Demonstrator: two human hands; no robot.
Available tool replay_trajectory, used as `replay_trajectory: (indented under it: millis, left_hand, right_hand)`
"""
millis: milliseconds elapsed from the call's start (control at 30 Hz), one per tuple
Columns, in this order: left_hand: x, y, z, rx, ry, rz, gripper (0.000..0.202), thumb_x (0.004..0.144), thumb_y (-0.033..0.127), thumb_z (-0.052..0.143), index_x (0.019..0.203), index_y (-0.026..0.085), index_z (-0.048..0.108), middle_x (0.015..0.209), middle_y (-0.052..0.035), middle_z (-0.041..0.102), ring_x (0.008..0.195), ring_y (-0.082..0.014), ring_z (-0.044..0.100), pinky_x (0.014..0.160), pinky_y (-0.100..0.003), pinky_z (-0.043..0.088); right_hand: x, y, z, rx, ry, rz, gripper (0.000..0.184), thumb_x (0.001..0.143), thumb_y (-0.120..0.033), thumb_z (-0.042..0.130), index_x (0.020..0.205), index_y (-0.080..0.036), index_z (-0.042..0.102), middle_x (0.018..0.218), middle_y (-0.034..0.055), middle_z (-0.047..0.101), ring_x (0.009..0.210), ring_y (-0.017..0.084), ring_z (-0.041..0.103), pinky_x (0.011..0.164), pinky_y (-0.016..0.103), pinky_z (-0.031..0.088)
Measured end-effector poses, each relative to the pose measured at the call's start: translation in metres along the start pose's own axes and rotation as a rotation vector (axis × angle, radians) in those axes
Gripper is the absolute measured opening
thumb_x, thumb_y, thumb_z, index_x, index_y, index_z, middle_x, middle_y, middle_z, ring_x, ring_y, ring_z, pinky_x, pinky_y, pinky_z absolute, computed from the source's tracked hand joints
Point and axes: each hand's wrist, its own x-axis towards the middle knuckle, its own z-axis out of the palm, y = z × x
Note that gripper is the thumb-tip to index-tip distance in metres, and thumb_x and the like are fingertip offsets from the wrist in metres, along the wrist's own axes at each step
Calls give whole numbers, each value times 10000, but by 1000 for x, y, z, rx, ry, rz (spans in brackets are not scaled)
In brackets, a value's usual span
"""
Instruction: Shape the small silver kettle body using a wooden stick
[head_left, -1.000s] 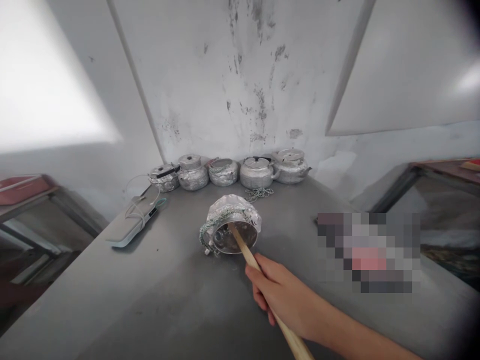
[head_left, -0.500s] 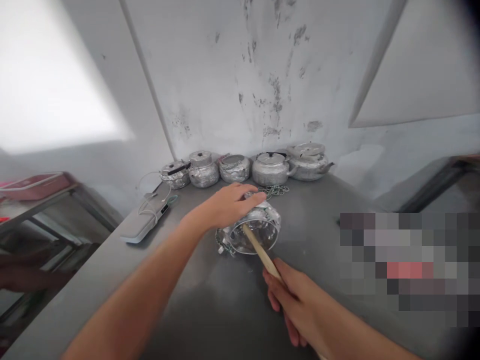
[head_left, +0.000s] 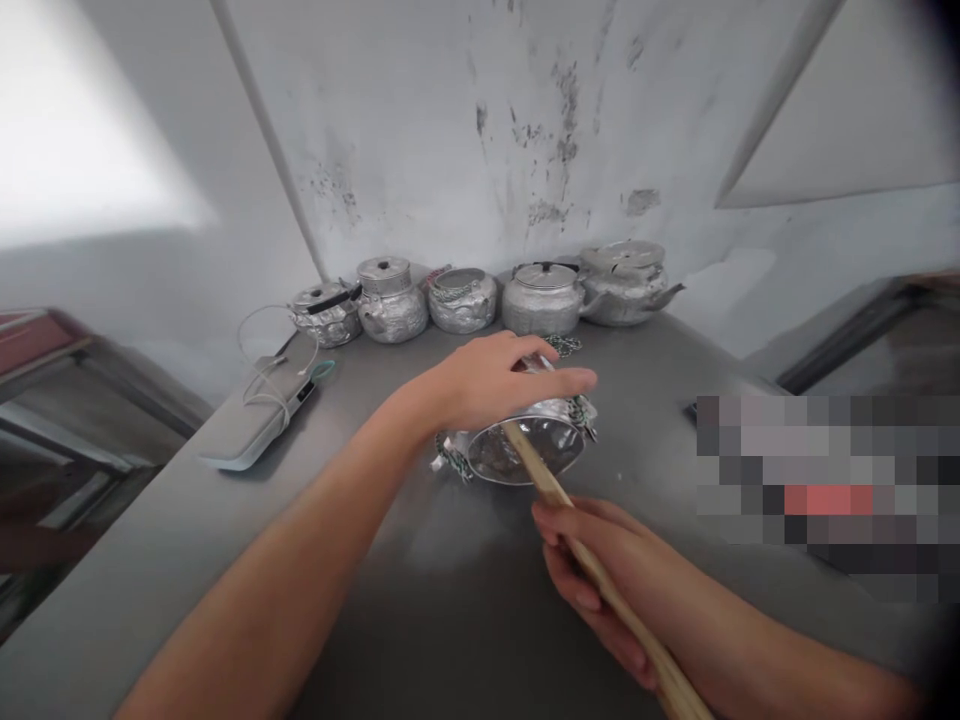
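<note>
A shiny, dented aluminium pot (head_left: 491, 455) lies tipped on the grey table, its round mouth facing me. Dark green-and-white cord is wrapped about its sides. My left hand (head_left: 499, 380) rests over the top of the pot and holds it, with thumb and fingers spread across the metal. In my right hand (head_left: 600, 570) is a wooden stick (head_left: 536, 465), gripped partway along its length. The stick's far end reaches into the pot's mouth, where its tip is hidden. Its near end slants down past my right wrist.
Several aluminium kettles (head_left: 544, 300) stand in a row by the stained wall (head_left: 420, 130). A grey case with a cable (head_left: 259, 420) lies at left on the table (head_left: 420, 610). Loose cord (head_left: 564, 345) lies behind the pot. A blurred patch covers the right side.
The view has shifted, tilting down slightly. My left hand's thumb now reaches further across the pot. More of the stick shows below my right hand, which still grips it.
</note>
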Motion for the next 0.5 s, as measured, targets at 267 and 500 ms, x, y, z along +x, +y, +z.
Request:
replay_trajectory:
  millis: [267,500]
  left_hand:
    - [2,-3,-1,-64,-15,-54,837,676,852,627,1312,310,590,1255,-48,638,1038,-301,621,767,-344,492]
    - [-1,1,-1,-5,38,-22,727,746,762,644,1310,304,625,1345,-25,612,1162,-319,589,861,-351,500]
  right_hand:
    - [15,15,-8,-39,20,-145,618,932,-749,293,630,-233,448,402,-88,394,247,82,369,224,168,305]
    - [8,12,-9,-78,27,-128,578,975,-679,271,634,-235,416,358,-98,352,248,58,317,252,145,302]
